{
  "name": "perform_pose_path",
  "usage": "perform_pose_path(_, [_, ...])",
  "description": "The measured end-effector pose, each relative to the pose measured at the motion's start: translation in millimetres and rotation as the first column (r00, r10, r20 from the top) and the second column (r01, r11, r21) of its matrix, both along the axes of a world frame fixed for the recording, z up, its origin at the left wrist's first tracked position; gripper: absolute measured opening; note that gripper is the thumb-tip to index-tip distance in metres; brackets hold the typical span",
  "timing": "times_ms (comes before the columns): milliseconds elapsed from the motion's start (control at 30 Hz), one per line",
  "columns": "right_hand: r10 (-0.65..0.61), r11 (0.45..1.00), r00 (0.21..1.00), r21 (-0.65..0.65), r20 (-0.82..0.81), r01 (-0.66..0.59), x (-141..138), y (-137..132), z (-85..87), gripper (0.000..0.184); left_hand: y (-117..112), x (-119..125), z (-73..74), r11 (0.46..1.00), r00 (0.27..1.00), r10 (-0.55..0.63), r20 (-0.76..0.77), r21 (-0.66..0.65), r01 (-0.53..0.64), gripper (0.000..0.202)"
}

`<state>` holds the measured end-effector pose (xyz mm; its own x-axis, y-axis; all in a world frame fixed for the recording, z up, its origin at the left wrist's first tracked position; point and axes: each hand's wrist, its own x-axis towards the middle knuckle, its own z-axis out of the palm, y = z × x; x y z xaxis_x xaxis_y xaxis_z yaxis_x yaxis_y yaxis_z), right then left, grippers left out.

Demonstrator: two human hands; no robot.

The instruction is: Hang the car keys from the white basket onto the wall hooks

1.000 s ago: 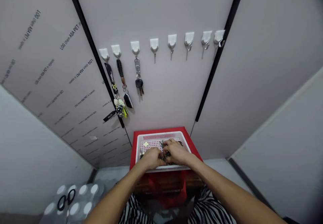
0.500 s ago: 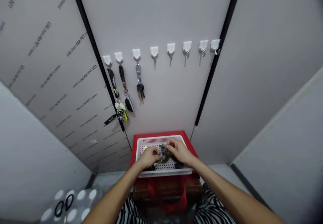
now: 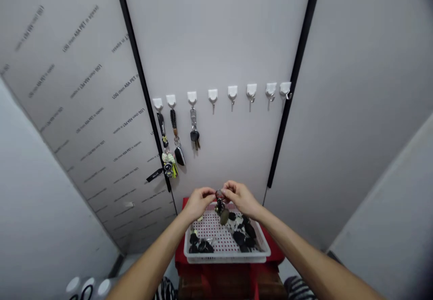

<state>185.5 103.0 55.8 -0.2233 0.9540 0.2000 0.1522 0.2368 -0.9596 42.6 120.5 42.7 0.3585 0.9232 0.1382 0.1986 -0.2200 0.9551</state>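
Between my two hands a bunch of keys (image 3: 221, 210) dangles from a metal ring, just above the basket. My left hand (image 3: 199, 203) pinches the ring from the left with thumb and fingers. On the other side, my right hand (image 3: 241, 198) grips the ring's right part. Below lies a white plastic basket (image 3: 226, 258) with a perforated bottom. More dark keys and fobs (image 3: 243, 234) are heaped in its right side, and a smaller dark pile (image 3: 201, 245) sits at its front left.
A row of white hooks (image 3: 232, 91) runs along the wall. Key sets hang on the three leftmost, including a silver-clipped bunch (image 3: 194, 133). Under the basket is a red bag (image 3: 275, 250). White-capped bottles (image 3: 88, 284) stand at lower left with a black handle on top.
Both hands have lifted the key bunch up out of the basket by its ring. The camera view has tilted upward, so the hooks and basket sit lower in the picture.
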Motion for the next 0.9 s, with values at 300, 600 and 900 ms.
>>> perform_pose_path(300, [-0.101,0.994,0.988,0.022,-0.119,0.104,-6,17,43.9,0.019,4,11,43.8,0.998,0.975,0.044,0.216,-0.056,-0.032,0.014])
perform_pose_path(600, [-0.146,0.953,0.942,0.211,-0.303,0.215,-14,38,136.5,0.011,31,14,144.9,0.954,0.949,0.165,0.27,0.2,-0.223,0.008])
perform_pose_path(900, [-0.315,0.86,0.889,0.296,-0.331,0.415,-20,72,185.3,0.002,66,29,198.3,0.823,0.883,0.438,0.169,0.32,-0.469,0.012])
